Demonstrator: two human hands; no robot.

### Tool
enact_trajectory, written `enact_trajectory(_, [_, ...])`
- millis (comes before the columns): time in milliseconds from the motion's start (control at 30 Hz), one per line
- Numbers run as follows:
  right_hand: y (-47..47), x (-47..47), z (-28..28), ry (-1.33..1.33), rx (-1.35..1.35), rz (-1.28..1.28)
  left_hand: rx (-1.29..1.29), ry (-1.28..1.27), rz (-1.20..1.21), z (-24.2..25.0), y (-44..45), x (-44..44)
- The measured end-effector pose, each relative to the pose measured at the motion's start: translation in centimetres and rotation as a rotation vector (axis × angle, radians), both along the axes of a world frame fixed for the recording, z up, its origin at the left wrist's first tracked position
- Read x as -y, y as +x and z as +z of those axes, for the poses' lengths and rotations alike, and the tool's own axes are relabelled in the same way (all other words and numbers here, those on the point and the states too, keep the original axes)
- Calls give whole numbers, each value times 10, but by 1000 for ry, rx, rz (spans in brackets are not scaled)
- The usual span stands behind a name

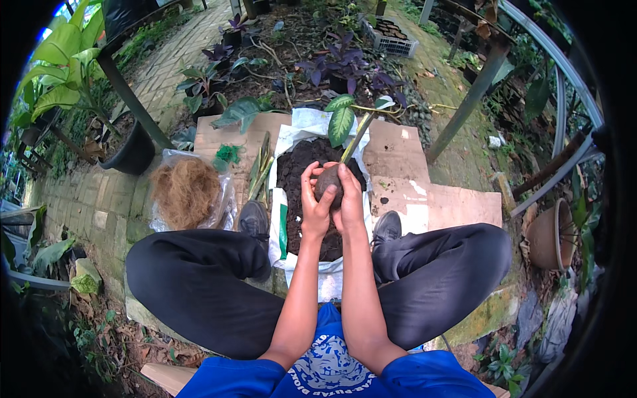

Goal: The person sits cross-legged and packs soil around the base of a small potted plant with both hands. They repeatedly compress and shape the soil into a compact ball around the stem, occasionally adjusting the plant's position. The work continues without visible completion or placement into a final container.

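Observation:
Between my left hand [317, 204] and my right hand [351, 194] is a rounded ball of dark soil [329, 185], cupped from both sides. A plant stem cutting [354, 142] rises from the ball, tilted to the upper right, with variegated green leaves [341, 127] near its top. Whether the stem's lower end runs deep into the ball is hidden. Below my hands lies an opened white sack [279, 174] filled with loose dark soil [293, 164]. Left of the sack rest several cut stems [261, 171].
A heap of brown coconut fibre [185, 193] lies on clear plastic [228, 199] at left, near green twine [227, 154]. Flattened cardboard [398, 149] spreads under the sack. Metal posts [470, 97] flank the spot. Potted purple plants [343, 62] and a plastic crate [393, 40] stand beyond.

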State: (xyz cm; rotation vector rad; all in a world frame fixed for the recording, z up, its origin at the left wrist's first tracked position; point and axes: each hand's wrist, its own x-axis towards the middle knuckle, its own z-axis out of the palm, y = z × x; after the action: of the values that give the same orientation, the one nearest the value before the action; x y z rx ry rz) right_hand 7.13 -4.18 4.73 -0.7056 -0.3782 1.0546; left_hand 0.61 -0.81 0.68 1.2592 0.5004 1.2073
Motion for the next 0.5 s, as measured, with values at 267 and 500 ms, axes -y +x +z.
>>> enact_trajectory(267, [-2,-4,-5,-45,96,-57,145,-168,-129,6,-2,-2])
enact_trajectory(500, [1,-2,-7,-76,-68,-32,-69,7,-28,7,-4,2])
